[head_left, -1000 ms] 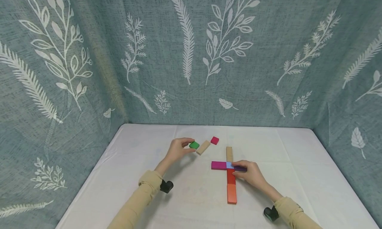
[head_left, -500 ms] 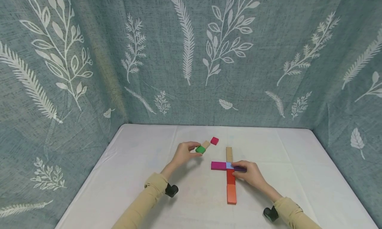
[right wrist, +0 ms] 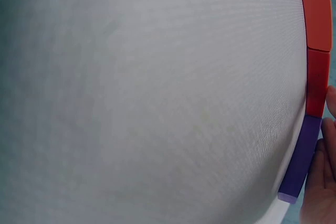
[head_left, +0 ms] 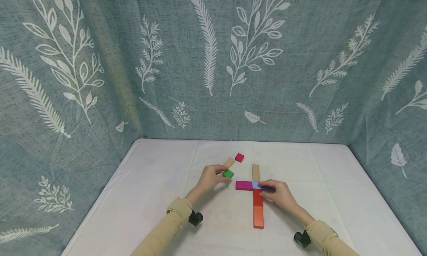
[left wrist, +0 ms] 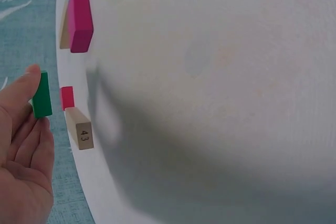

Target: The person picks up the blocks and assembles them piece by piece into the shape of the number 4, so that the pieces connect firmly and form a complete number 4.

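Note:
In the head view my left hand (head_left: 211, 178) pinches a small green block (head_left: 228, 174) between thumb and fingertips, held above the cloth. The left wrist view also shows this green block (left wrist: 42, 95) between the fingertips. My right hand (head_left: 281, 193) bends over a cross of flat blocks, its thumb and fingers around the inner end of a dark purple block (head_left: 268, 189). A light blue square (head_left: 255, 184) lies at the centre, partly covered by a fingertip. Around it are a magenta block (head_left: 244, 185), a beige block (head_left: 255, 172) and a red block (head_left: 258, 198), with an orange block (head_left: 258, 216) below.
A loose beige block (head_left: 229, 162), marked 43 in the left wrist view, lies beyond my left hand. A small crimson block (head_left: 239, 157) sits behind it. White cloth (head_left: 317, 167) covers the table, and leaf-patterned curtains (head_left: 213, 111) hang at the back and sides.
My left hand has come nearer and to the right with the green block, passing in front of the loose beige block. The right hand has stayed at the cross.

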A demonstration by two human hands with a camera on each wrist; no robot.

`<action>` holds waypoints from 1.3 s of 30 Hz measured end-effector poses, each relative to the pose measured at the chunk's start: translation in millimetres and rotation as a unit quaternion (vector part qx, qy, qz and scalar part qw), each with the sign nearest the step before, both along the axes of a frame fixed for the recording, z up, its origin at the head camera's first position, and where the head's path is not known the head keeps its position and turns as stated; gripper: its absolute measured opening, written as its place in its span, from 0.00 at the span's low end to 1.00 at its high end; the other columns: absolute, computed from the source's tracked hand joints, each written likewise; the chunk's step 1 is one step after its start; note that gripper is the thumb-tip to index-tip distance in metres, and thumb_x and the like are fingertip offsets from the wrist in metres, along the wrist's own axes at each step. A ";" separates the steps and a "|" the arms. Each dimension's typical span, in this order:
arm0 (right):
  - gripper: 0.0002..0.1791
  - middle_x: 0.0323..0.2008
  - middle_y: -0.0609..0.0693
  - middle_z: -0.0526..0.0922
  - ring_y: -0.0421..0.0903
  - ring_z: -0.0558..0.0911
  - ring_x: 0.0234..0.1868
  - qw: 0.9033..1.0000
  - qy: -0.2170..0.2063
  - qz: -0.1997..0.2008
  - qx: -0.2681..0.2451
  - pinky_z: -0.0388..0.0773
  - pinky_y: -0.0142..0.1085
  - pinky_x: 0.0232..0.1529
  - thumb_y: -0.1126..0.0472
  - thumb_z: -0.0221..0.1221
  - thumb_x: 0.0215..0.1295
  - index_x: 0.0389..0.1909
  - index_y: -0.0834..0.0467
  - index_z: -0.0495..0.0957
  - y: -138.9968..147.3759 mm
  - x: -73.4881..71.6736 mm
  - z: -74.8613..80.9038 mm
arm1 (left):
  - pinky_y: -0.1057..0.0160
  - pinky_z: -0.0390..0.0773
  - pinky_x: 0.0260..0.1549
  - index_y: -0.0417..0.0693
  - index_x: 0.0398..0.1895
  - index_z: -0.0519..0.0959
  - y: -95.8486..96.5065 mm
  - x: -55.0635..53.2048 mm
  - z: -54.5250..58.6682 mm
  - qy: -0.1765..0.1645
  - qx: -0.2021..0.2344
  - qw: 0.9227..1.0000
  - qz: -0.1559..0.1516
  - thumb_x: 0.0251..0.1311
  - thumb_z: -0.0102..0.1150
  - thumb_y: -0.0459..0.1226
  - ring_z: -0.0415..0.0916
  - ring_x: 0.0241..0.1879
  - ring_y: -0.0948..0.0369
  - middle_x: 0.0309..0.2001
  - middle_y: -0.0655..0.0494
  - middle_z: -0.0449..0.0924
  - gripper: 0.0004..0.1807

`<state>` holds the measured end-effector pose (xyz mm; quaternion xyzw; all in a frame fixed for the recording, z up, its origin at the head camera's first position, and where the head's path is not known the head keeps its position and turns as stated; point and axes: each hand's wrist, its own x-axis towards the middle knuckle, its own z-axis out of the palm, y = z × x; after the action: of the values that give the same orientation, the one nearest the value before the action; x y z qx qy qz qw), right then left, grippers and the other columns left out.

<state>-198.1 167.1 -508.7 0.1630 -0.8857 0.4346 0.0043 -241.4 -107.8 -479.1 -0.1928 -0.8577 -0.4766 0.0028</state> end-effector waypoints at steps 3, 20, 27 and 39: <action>0.19 0.46 0.53 0.85 0.52 0.81 0.50 1.000 -0.003 0.000 0.000 0.79 0.44 0.52 0.64 0.69 0.51 0.47 0.59 0.83 -0.1 0.1 -0.7 | 0.57 0.78 0.53 0.31 0.46 0.80 1.5 1.2 -2.4 -0.010 0.002 1.000 0.000 0.50 0.69 0.31 0.79 0.51 0.48 0.47 0.41 0.83 0.20; 0.18 0.46 0.54 0.85 0.53 0.81 0.50 1.000 -0.007 -0.004 -0.001 0.79 0.44 0.52 0.64 0.69 0.52 0.47 0.58 0.83 -1.0 0.7 -2.3 | 0.59 0.80 0.49 0.32 0.44 0.81 7.8 3.9 -19.3 -0.011 -0.029 0.999 0.008 0.48 0.69 0.30 0.80 0.49 0.48 0.46 0.40 0.83 0.18; 0.18 0.46 0.53 0.85 0.52 0.81 0.50 1.000 -0.004 -0.005 0.003 0.79 0.44 0.52 0.64 0.69 0.52 0.46 0.58 0.83 -0.8 0.5 -3.1 | 0.60 0.82 0.45 0.34 0.43 0.82 7.9 5.4 -22.8 0.000 -0.040 0.999 0.006 0.48 0.70 0.31 0.81 0.46 0.52 0.44 0.42 0.84 0.18; 0.19 0.46 0.54 0.85 0.53 0.81 0.50 1.000 -0.007 -0.007 0.004 0.79 0.45 0.52 0.64 0.69 0.52 0.47 0.59 0.83 -1.1 1.0 -1.0 | 0.59 0.82 0.44 0.35 0.43 0.82 8.5 6.9 -27.0 0.012 -0.051 0.999 0.002 0.46 0.72 0.32 0.81 0.45 0.52 0.43 0.44 0.85 0.18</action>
<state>-197.1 166.0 -509.7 0.1543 -0.8883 0.4325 0.0005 -234.5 -99.3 -506.0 -0.1964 -0.8811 -0.4302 0.0046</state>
